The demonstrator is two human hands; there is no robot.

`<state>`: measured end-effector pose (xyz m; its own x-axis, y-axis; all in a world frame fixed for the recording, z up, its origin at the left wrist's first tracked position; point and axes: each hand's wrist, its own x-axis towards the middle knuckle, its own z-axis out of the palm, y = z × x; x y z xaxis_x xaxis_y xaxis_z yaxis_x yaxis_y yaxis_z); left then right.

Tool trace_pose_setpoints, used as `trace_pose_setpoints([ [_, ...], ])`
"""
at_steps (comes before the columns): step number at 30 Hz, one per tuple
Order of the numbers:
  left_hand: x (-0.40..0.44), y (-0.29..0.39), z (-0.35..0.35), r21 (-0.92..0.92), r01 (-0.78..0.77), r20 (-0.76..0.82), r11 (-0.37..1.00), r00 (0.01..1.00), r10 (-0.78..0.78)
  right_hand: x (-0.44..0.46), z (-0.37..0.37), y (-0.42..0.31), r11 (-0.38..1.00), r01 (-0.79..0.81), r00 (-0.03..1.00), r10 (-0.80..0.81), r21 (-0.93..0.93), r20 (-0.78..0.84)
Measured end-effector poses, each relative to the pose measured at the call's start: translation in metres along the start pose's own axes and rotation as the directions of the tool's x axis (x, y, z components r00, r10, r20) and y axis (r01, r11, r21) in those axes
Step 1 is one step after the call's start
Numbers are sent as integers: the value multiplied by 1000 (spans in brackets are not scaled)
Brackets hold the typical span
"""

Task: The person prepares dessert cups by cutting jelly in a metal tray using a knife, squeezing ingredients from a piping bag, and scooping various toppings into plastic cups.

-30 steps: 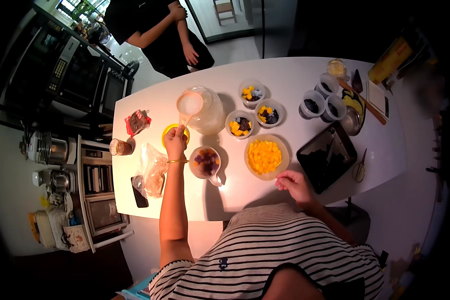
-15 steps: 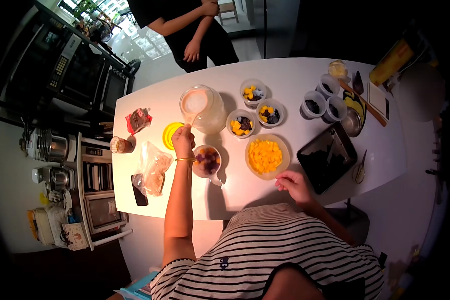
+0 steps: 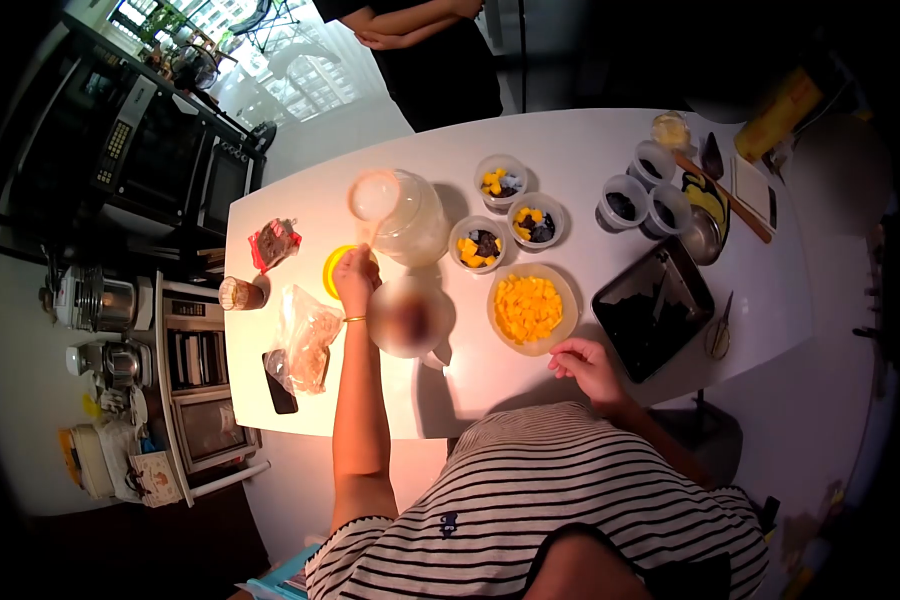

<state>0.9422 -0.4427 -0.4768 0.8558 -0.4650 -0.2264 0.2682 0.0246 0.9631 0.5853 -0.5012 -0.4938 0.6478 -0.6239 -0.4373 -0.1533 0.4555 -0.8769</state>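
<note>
My left hand (image 3: 355,276) is closed around the handle of a clear jug (image 3: 422,225), whose pale pinkish top (image 3: 375,195) faces up. Just right of my left wrist, a bowl (image 3: 410,317) with purple and orange pieces shows only as a round blur. A yellow lid (image 3: 337,270) lies partly behind my left hand. My right hand (image 3: 588,368) hovers by the lower right rim of a bowl of diced yellow fruit (image 3: 527,310). Its fingers are curled together, with nothing visible in them. Beyond stand three plastic cups (image 3: 478,247) with yellow cubes and dark pieces.
A black tray (image 3: 655,310) with dark contents, scissors (image 3: 720,330) and several cups of dark pieces (image 3: 622,203) sit on the right. A plastic bag (image 3: 308,345), phone (image 3: 280,385), and glass (image 3: 242,293) lie left. Another person (image 3: 440,60) stands across the table.
The jug's top has shifted left and slightly away, and my left hand has moved slightly left. The bowl of purple and orange pieces has become blurred. My right hand stays nearly still.
</note>
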Motion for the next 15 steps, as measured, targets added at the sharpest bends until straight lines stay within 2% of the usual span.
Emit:
trace_pose_setpoints([
  [2, -2, 21, -3, -108, -88, 99, 990, 990, 99, -4, -2, 2, 1000, -21, 1000, 20, -20, -10],
  [4, -22, 58, 12, -139, -125, 107, 982, 984, 141, -2, -5, 6, 1000, 9, 1000, -9, 11, 0],
  [6, -23, 58, 14, -210, -156, 109, 965, 977, 181, 3, -4, 15, 1000, 4, 1000, -4, 13, 1],
  [8, -8, 25, 5, -76, -93, 93, 993, 991, 100, 2, -6, 15, 1000, 14, 1000, -14, 15, -8],
  [10, 3, -8, -3, 18, 55, 74, 998, 996, -56, 0, -3, 10, 1000, 20, 1000, -20, 17, -6],
  [12, 23, -28, -15, 102, -49, -20, 994, 999, 51, -2, -4, 3, 1000, 19, 1000, -19, 14, -25],
  [15, -9, 41, 7, -114, -138, 10, 984, 990, 140, -3, -7, 6, 1000, 10, 999, -11, -18, -41],
])
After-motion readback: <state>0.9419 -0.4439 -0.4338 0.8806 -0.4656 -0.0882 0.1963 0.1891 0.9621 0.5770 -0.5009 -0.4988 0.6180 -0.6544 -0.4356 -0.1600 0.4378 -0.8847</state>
